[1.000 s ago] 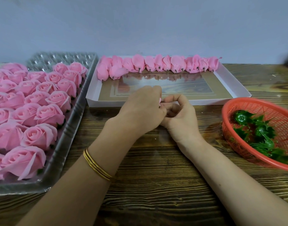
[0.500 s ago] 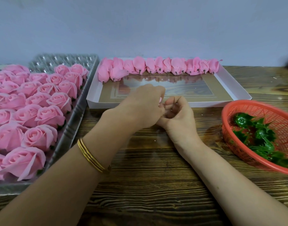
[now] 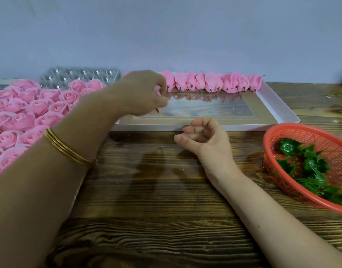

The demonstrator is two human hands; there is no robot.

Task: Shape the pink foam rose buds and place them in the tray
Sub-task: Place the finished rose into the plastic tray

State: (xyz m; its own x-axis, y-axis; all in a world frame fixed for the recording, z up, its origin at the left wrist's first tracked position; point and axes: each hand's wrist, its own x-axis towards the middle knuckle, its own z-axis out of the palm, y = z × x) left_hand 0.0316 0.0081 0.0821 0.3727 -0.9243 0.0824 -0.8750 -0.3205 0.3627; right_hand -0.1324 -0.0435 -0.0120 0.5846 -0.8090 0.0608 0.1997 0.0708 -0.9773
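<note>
My left hand (image 3: 145, 93) is raised over the left part of the white tray (image 3: 270, 99). It grips a pink foam bud (image 3: 157, 91), mostly hidden by the fingers, with a short stem tip poking out below. A row of several shaped pink buds (image 3: 210, 84) lies along the tray's far edge. Just in front of the tray's near rim, my right hand (image 3: 203, 137) rests on the table with fingers loosely curled, holding nothing. On the left sits a clear plastic tray (image 3: 79, 74) packed with several open pink foam roses (image 3: 38, 107).
A red plastic basket (image 3: 294, 136) with green plastic calyx pieces (image 3: 309, 169) sits at the right. The dark wooden table (image 3: 166, 209) spreads beneath my arms. A pale wall stands right behind the trays.
My hands were together in front of the tray, working a bud. Now my left hand has lifted away to the tray's far left with the bud, and my right hand stays behind.
</note>
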